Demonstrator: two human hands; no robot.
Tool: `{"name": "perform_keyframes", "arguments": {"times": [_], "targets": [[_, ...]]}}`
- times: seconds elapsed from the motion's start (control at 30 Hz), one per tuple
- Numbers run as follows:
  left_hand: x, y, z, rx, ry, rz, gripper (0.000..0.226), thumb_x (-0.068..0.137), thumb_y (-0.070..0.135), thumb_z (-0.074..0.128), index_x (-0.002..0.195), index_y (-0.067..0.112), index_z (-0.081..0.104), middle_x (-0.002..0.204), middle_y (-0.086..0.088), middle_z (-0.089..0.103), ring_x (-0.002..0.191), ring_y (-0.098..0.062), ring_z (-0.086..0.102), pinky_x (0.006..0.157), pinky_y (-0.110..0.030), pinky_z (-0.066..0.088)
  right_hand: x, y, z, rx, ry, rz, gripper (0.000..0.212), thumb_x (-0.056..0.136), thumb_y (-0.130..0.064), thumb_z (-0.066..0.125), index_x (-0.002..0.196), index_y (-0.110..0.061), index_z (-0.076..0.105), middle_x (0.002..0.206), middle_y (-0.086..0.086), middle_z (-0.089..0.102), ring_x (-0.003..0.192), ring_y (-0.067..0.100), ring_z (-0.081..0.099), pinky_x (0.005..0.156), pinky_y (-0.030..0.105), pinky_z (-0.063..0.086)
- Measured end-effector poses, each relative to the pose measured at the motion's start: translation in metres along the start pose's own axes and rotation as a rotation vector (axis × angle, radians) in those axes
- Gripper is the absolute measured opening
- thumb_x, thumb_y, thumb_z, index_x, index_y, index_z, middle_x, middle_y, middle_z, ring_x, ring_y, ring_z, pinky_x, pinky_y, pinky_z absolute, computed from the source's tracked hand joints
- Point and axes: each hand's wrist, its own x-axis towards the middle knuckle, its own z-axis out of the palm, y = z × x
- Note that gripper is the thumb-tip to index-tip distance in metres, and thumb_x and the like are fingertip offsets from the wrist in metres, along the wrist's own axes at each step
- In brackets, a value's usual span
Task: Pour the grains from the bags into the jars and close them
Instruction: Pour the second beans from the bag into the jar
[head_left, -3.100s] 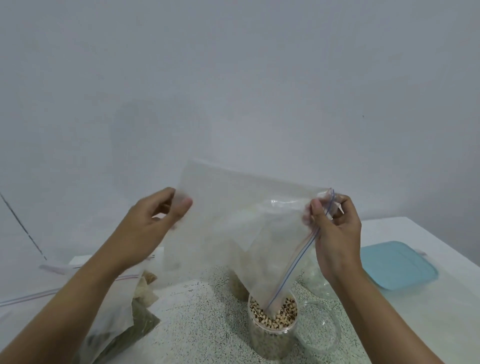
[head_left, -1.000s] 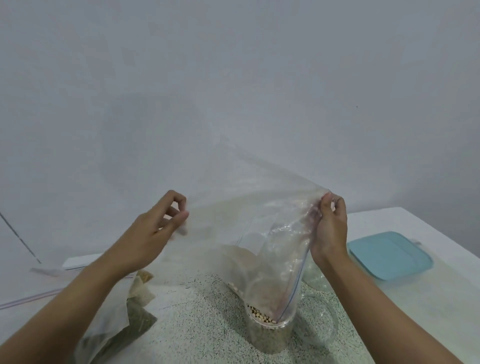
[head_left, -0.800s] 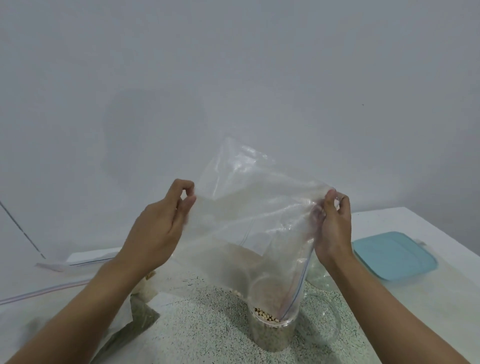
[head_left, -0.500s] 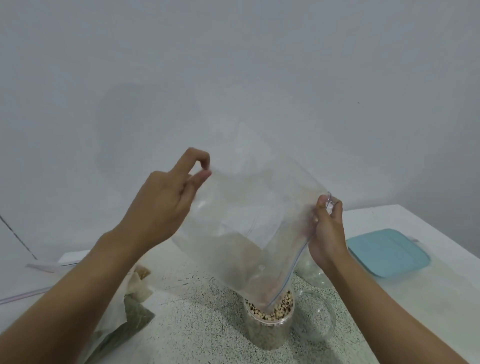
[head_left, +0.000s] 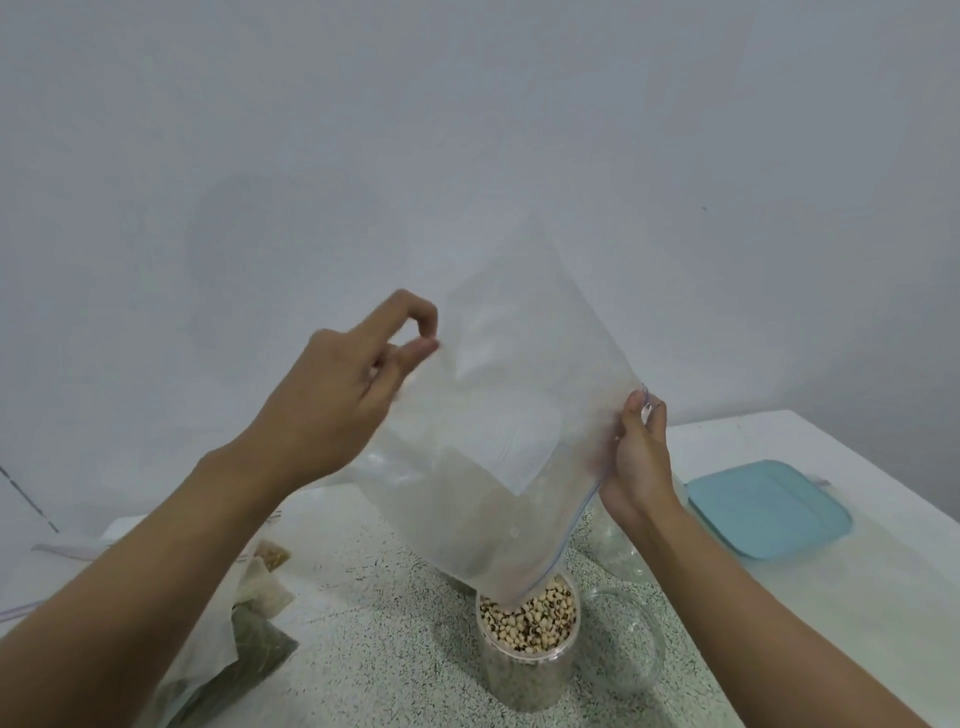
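Nearest the viewer, the jar (head_left: 524, 680) is standing open on the speckled surface (head_left: 374, 623), with its black-eyed grains (head_left: 530, 618) reaching almost to the rim. A clear round piece (head_left: 631, 642), lid or second container (which cannot be told), is lying just beside it on the right. The further bags (head_left: 249, 644) are slumping at the left. Above the jar, the zip bag (head_left: 509, 441) is hanging tilted and looking practically empty. Its lowest mouth corner is dipping to the jar's rim, so any last grains are probably funnelling inside. The left hand (head_left: 337, 405) is pinching the bag's closed end between thumb and forefinger, raising it high to steepen the slope. The right hand (head_left: 636, 457) is gripping the upper end of the zip edge, holding the mouth taut. Farther right, a blue lid (head_left: 769, 509) is lying flat on the surface, before the wall (head_left: 467, 130).
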Motion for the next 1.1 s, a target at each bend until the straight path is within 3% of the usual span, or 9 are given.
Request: {"name": "perform_keyframes", "arguments": {"times": [0.13, 0.27, 0.4, 0.6, 0.67, 0.77, 0.87, 0.93, 1.1], "targets": [[-0.009, -0.018, -0.006, -0.010, 0.128, -0.105, 0.011, 0.104, 0.041, 0.048, 0.103, 0.030, 0.050, 0.053, -0.019, 0.043, 0.041, -0.016, 0.038, 0.044, -0.024, 0.033, 0.001, -0.006, 0.007, -0.016, -0.048, 0.008, 0.016, 0.106, -0.041, 0.048, 0.097, -0.028, 0.050, 0.071, -0.008, 0.055, 0.056, 0.006, 0.046, 0.051, 0.021, 0.037], [-0.033, -0.053, -0.003, 0.011, 0.164, -0.244, 0.016, 0.102, 0.046, 0.046, 0.104, 0.031, 0.048, 0.054, -0.018, 0.048, 0.042, -0.014, 0.037, 0.044, -0.026, 0.032, -0.002, -0.014, 0.020, -0.003, -0.181, 0.066, 0.008, 0.104, -0.029, 0.056, 0.111, -0.026, 0.052, 0.075, -0.004, 0.058, 0.057, 0.008, 0.053, 0.051, 0.021, 0.045], [-0.063, -0.092, 0.002, 0.057, 0.192, -0.369, 0.021, 0.099, 0.049, 0.049, 0.109, 0.031, 0.044, 0.052, -0.019, 0.046, 0.041, -0.016, 0.034, 0.044, -0.027, 0.026, -0.005, -0.022, 0.037, -0.079, -0.315, 0.079, 0.025, 0.101, -0.009, 0.061, 0.118, -0.026, 0.058, 0.078, -0.001, 0.060, 0.059, 0.009, 0.054, 0.051, 0.024, 0.045], [-0.103, -0.125, 0.024, 0.047, 0.166, -0.598, 0.031, 0.094, 0.055, 0.051, 0.113, 0.035, 0.037, 0.067, -0.014, 0.067, 0.040, -0.015, 0.037, 0.046, -0.026, 0.038, -0.011, -0.024, 0.074, -0.373, -0.407, -0.086, 0.015, 0.106, -0.019, 0.055, 0.120, -0.024, 0.052, 0.077, 0.000, 0.056, 0.050, 0.013, 0.048, 0.044, 0.023, 0.036], [-0.112, -0.129, 0.033, 0.014, 0.136, -0.651, 0.032, 0.095, 0.056, 0.049, 0.115, 0.034, 0.037, 0.063, -0.011, 0.064, 0.040, -0.011, 0.036, 0.045, -0.026, 0.036, -0.013, -0.026, 0.083, -0.423, -0.443, -0.103, 0.018, 0.106, -0.023, 0.054, 0.124, -0.022, 0.050, 0.078, 0.000, 0.058, 0.047, 0.016, 0.048, 0.042, 0.023, 0.033], [-0.120, -0.134, 0.040, 0.066, 0.035, -0.684, 0.039, 0.092, 0.061, 0.044, 0.116, 0.030, 0.040, 0.056, 0.001, 0.054, 0.040, -0.006, 0.040, 0.049, -0.029, 0.038, -0.016, -0.031, 0.091, -0.457, -0.549, -0.072, 0.029, 0.103, -0.022, 0.060, 0.130, -0.024, 0.049, 0.081, 0.004, 0.062, 0.046, 0.017, 0.048, 0.042, 0.023, 0.034], [-0.121, -0.134, 0.039, 0.220, -0.045, -0.698, 0.032, 0.094, 0.062, 0.046, 0.111, 0.034, 0.045, 0.071, 0.006, 0.062, 0.058, -0.012, 0.061, 0.062, -0.035, 0.054, -0.016, -0.036, 0.095, -0.456, -0.687, -0.033, 0.042, 0.098, -0.015, 0.067, 0.133, -0.026, 0.049, 0.081, 0.008, 0.063, 0.047, 0.018, 0.048, 0.042, 0.024, 0.038], [-0.115, -0.126, 0.038, 0.293, -0.057, -0.679, 0.027, 0.096, 0.060, 0.048, 0.106, 0.035, 0.050, 0.075, 0.007, 0.062, 0.063, -0.011, 0.061, 0.065, -0.038, 0.057, -0.015, -0.040, 0.095, -0.481, -0.774, -0.050, 0.041, 0.097, -0.014, 0.068, 0.132, -0.024, 0.050, 0.078, 0.008, 0.063, 0.046, 0.018, 0.045, 0.044, 0.027, 0.040], [-0.068, -0.081, 0.042, 0.084, 0.060, -0.565, 0.020, 0.095, 0.055, 0.052, 0.094, 0.036, 0.058, 0.084, 0.009, 0.064, 0.074, -0.010, 0.059, 0.069, -0.028, 0.051, -0.016, -0.051, 0.087, -0.587, -0.989, -0.040, 0.027, 0.101, -0.016, 0.063, 0.126, -0.017, 0.054, 0.077, 0.006, 0.060, 0.054, 0.017, 0.041, 0.051, 0.027, 0.038]]}}
